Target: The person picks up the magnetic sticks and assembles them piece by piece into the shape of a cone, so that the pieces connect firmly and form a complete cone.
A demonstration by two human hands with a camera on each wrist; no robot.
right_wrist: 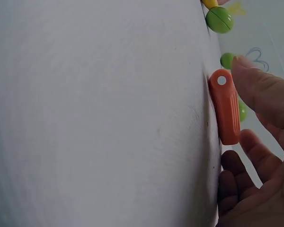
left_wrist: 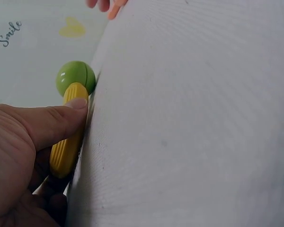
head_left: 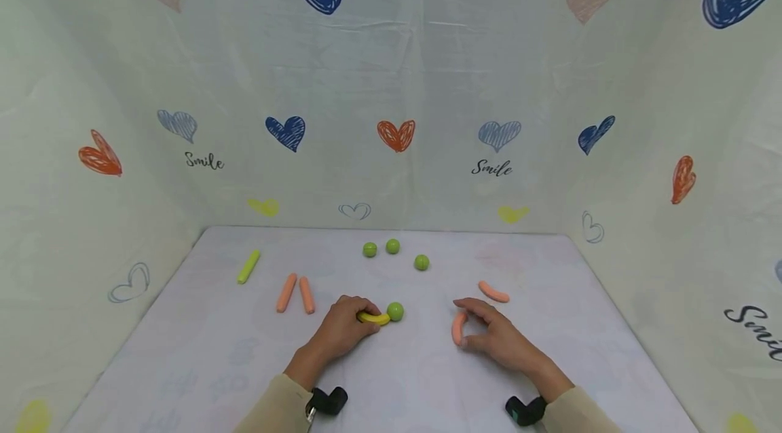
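Observation:
Between thumb and fingers, my left hand (head_left: 345,326) pinches a yellow curved piece with ridged sides (head_left: 374,318), low on the table. The far end of that piece meets a green ball (head_left: 395,311); the left wrist view shows the thumb lying on the yellow piece (left_wrist: 66,151). Over on the right, my right hand (head_left: 501,339) spreads thumb and fingers around an orange curved piece (head_left: 457,329) resting on the table. In the right wrist view this orange piece (right_wrist: 232,118) shows a round white spot at one end, and the fingers look apart from it.
Beyond the right hand lies another orange curved piece (head_left: 493,292). Two straight orange sticks (head_left: 286,293) and a yellow-green stick (head_left: 248,267) lie on the left. Several green balls (head_left: 421,262) sit toward the back. A heart-printed curtain (head_left: 342,80) surrounds the white table (head_left: 415,385).

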